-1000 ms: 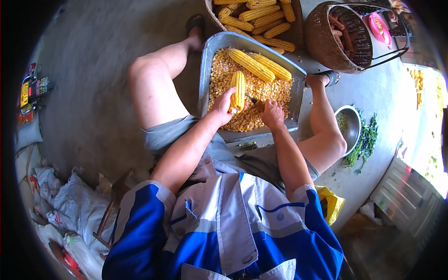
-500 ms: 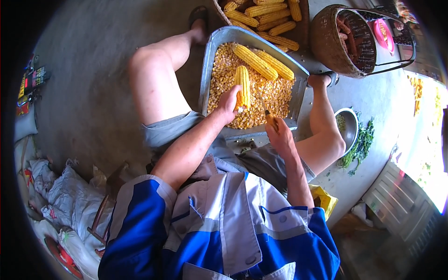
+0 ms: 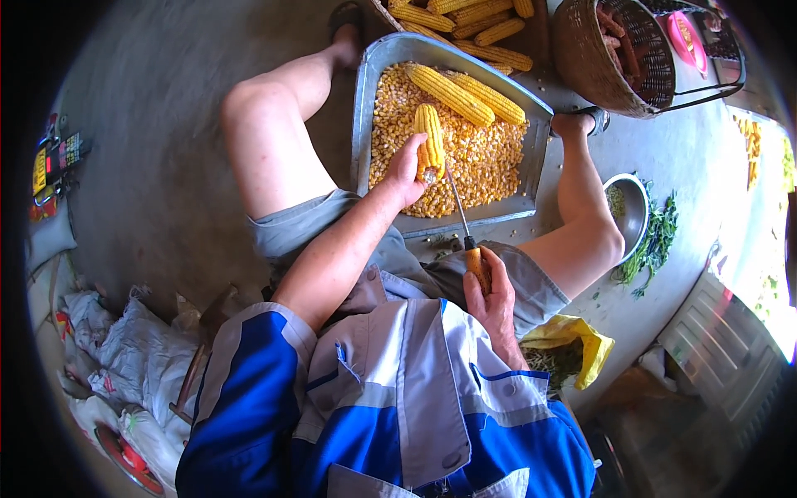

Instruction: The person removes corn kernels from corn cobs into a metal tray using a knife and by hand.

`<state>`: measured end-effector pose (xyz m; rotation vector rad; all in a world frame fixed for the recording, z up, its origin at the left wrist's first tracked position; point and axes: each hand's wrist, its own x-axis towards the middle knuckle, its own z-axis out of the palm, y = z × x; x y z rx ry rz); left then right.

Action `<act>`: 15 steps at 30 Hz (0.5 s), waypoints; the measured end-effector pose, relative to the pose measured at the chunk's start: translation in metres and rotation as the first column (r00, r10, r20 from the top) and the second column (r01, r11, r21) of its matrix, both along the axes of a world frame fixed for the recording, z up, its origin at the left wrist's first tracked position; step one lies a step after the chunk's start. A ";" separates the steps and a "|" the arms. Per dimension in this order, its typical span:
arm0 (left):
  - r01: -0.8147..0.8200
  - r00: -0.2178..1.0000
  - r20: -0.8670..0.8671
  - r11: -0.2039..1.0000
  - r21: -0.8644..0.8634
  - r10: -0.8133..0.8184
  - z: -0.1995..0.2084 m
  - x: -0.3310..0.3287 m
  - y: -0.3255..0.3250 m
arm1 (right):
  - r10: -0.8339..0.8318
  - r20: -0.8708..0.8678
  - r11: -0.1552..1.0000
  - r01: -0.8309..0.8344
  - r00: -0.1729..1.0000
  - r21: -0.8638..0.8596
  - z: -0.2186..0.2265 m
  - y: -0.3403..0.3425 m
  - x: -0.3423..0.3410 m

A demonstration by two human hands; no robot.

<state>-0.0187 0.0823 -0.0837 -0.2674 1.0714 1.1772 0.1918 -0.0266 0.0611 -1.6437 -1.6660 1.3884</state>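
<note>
My left hand [image 3: 405,173] is closed around a yellow ear of corn [image 3: 429,143], held upright with its cut end toward me. In my right hand [image 3: 491,297] is a screwdriver [image 3: 476,264] with an amber handle and a long thin metal shaft. The shaft points away from me, its tip close beside the ear's near end; whether they touch I cannot tell. Below lies a metal pan [image 3: 362,137] between my legs, spread with loose corn kernels [image 3: 490,166]. Two whole ears, one nearer the middle [image 3: 452,93] and another to its right [image 3: 498,101], rest on the kernels.
Beyond the pan, a basket holds several corn ears [image 3: 481,17]. A woven basket [image 3: 573,62] with reddish cobs stands at the far right. Right of my knee are a metal bowl [image 3: 638,217] and green leaves [image 3: 660,241]. A yellow bag [image 3: 594,353] sits by my right hip.
My right hand has drawn back toward me with the screwdriver, so its whole shaft now shows. The ear in my left hand has shifted slightly, its cut end tilted more toward me.
</note>
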 end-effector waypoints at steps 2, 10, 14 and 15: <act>0.039 0.997 0.069 0.998 0.048 -0.043 0.001 -0.002 -0.002 | 0.012 -0.001 0.997 -0.011 1.000 0.081 0.000 -0.004 0.001; 0.057 0.997 0.053 0.998 0.035 -0.059 -0.001 0.001 -0.003 | 0.082 0.054 0.993 -0.086 0.995 0.086 0.005 -0.006 -0.001; 0.068 0.996 0.052 0.996 0.054 -0.071 -0.002 0.000 -0.001 | 0.095 0.062 0.988 -0.101 0.994 0.117 0.002 -0.008 0.001; 0.068 0.997 0.044 0.997 0.044 -0.070 -0.001 0.000 -0.001 | 0.091 0.062 0.988 -0.098 0.994 0.120 0.002 -0.008 0.001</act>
